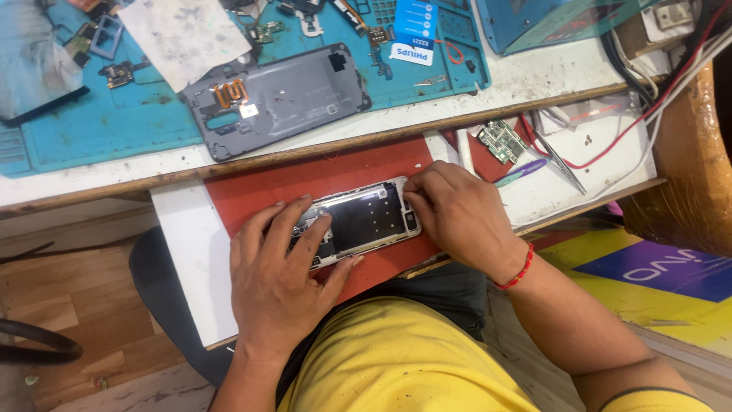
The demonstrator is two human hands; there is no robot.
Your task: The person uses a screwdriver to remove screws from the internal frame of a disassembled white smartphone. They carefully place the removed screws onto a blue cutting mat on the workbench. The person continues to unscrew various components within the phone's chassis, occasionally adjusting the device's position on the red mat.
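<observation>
An opened phone body [364, 217], its silver frame and dark inner plate showing, lies on a red board [305, 179] over my lap. My left hand [278, 278] rests flat on the phone's left end, fingers spread over it. At the phone's right end, my right hand [457, 214] presses its fingertips on the top right corner. A red thread band circles my right wrist. No tool is visible in either hand.
A grey phone back cover [278, 99] lies on the blue work mat [91, 122] on the bench above. A small green circuit board [499, 140], a purple pen [522, 172] and tweezers [564, 164] sit on the pulled-out shelf at right. Red and white cables [663, 91] run at far right.
</observation>
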